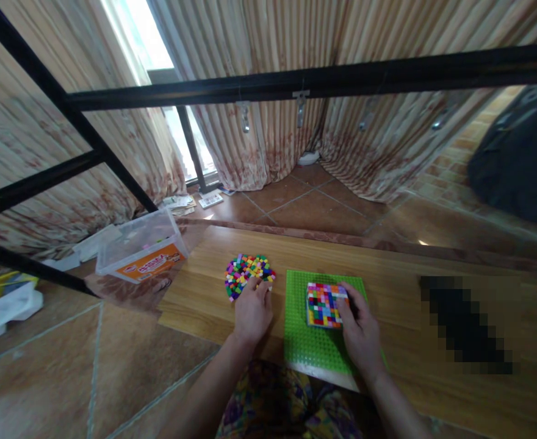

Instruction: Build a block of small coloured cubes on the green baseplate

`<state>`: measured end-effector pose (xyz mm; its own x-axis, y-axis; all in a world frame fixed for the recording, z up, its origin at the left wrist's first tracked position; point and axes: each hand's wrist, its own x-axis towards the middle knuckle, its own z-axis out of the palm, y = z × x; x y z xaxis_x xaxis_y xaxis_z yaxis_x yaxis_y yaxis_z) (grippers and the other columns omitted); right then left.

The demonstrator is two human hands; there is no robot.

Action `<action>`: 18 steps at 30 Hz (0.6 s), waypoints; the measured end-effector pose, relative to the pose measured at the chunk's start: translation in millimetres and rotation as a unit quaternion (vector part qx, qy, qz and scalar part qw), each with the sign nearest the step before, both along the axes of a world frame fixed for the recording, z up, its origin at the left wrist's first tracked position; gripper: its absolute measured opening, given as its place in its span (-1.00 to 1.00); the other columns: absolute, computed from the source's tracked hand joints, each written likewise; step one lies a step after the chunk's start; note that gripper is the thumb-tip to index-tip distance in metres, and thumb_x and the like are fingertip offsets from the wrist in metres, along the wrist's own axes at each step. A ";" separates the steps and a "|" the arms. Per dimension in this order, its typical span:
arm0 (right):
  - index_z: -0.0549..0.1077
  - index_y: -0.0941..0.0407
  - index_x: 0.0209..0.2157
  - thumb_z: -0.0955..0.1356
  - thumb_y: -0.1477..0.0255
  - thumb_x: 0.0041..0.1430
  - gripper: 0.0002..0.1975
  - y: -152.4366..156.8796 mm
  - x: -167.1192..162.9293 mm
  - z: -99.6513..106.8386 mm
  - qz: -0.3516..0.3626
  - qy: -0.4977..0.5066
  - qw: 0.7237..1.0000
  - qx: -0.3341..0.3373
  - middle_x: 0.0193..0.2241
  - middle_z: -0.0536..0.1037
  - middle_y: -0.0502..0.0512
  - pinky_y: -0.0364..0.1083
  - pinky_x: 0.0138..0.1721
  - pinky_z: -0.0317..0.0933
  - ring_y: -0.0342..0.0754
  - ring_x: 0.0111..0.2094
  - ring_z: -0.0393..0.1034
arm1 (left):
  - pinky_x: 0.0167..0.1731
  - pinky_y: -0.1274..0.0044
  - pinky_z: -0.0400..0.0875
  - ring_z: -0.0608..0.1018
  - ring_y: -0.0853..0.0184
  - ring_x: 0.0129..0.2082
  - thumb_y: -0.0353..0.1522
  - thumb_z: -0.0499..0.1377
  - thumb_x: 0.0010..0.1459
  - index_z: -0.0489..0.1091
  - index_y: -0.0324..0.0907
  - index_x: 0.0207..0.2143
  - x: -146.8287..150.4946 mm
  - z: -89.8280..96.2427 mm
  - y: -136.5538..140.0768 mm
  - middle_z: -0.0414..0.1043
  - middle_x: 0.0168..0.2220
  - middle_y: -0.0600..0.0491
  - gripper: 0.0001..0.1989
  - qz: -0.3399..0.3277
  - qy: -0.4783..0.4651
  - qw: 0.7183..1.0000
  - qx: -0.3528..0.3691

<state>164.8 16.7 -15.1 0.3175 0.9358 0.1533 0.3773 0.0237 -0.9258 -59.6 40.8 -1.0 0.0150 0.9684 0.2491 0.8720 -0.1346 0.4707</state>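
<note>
A loose heap of small multicoloured toy bricks (245, 268) lies on the wooden table. At its near right edge is my left hand (253, 311), fingers curled together down against the bricks; what they pinch, if anything, is too small to make out. To the right, a green studded baseplate (314, 353) lies flat. Over its upper middle is a square block of multicoloured bricks (324, 306), its studded top facing up. My right hand (361, 326) grips this block by its right side, the thumb on top and the other fingers partly hidden behind it.
The wooden table (401, 292) stretches to the right, where a blurred-out dark object (465, 323) lies. A clear plastic bin (143, 247) with an orange label stands on the floor left of the table. Black metal rails (268, 83) cross in front of the curtains.
</note>
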 end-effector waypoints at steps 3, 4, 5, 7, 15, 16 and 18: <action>0.41 0.11 0.10 0.29 0.18 0.22 -0.52 0.4 0.4 -1.3 0.002 0.003 1.000 0.005 0.03 0.51 0.22 0.08 0.02 0.28 0.08 -0.03 0.42 | -0.22 0.50 0.44 0.52 0.29 -0.21 -0.48 0.08 0.23 0.48 -0.12 -0.18 -0.1 -2.5 1.1 0.43 -0.14 -0.03 -0.78 -0.002 0.046 0.999 0.004; 0.41 0.10 0.10 0.29 0.18 0.22 -0.52 0.4 0.4 -1.6 0.003 0.006 1.000 0.006 0.04 0.50 0.22 0.09 0.03 0.27 0.08 -0.02 0.42 | -0.23 0.51 0.44 0.51 0.29 -0.21 -0.48 0.07 0.23 0.48 -0.11 -0.18 0.5 -3.2 0.9 0.43 -0.14 -0.03 -0.78 -0.004 0.052 0.999 0.006; 0.40 0.10 0.11 0.29 0.18 0.22 -0.52 0.4 0.5 -1.8 0.004 0.009 1.000 0.006 0.03 0.50 0.22 0.09 0.03 0.27 0.08 -0.02 0.42 | -0.23 0.51 0.44 0.51 0.29 -0.20 -0.48 0.07 0.24 0.48 -0.11 -0.18 1.0 -3.6 0.7 0.43 -0.13 -0.03 -0.78 -0.005 0.056 0.998 0.006; 0.40 0.10 0.11 0.29 0.18 0.22 -0.51 0.2 0.5 -1.6 0.004 0.010 1.000 0.001 0.02 0.51 0.21 0.09 0.02 0.28 0.08 -0.04 0.43 | -0.23 0.52 0.44 0.51 0.30 -0.19 -0.47 0.06 0.25 0.48 -0.12 -0.19 1.9 -3.7 0.2 0.43 -0.12 -0.02 -0.78 -0.006 0.061 0.998 0.002; 0.41 0.10 0.10 0.29 0.18 0.22 -0.52 1.0 0.4 -1.0 0.005 0.010 1.000 0.002 0.02 0.51 0.22 0.09 0.02 0.27 0.08 -0.04 0.43 | -0.25 0.52 0.41 0.50 0.30 -0.23 -0.47 0.03 0.27 0.42 -0.15 -0.25 2.9 -1.3 0.2 0.42 -0.16 -0.01 -0.83 -0.007 0.070 0.997 -0.017; 0.40 0.10 0.10 0.29 0.18 0.22 -0.52 1.1 0.5 -1.6 0.006 0.010 1.000 0.002 0.03 0.51 0.22 0.10 0.04 0.26 0.08 -0.02 0.42 | -0.25 0.52 0.41 0.50 0.30 -0.23 -0.47 0.03 0.26 0.41 -0.16 -0.25 3.2 -1.3 -0.1 0.42 -0.17 -0.01 -0.83 -0.009 0.068 0.998 -0.015; 0.40 0.10 0.10 0.28 0.17 0.22 -0.52 1.5 0.6 -2.6 0.005 0.011 1.000 0.002 0.04 0.50 0.21 0.10 0.04 0.26 0.08 -0.01 0.42 | -0.24 0.51 0.41 0.49 0.29 -0.23 -0.47 0.02 0.27 0.38 -0.16 -0.25 4.5 -1.0 -1.3 0.41 -0.18 -0.02 -0.84 -0.011 0.059 0.998 -0.010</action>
<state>165.4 18.2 -17.7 0.3115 0.9383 0.1499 0.3570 0.0306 -0.9336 -55.1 39.5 -2.0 0.0647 0.9721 0.2256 0.9186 -0.1464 0.3672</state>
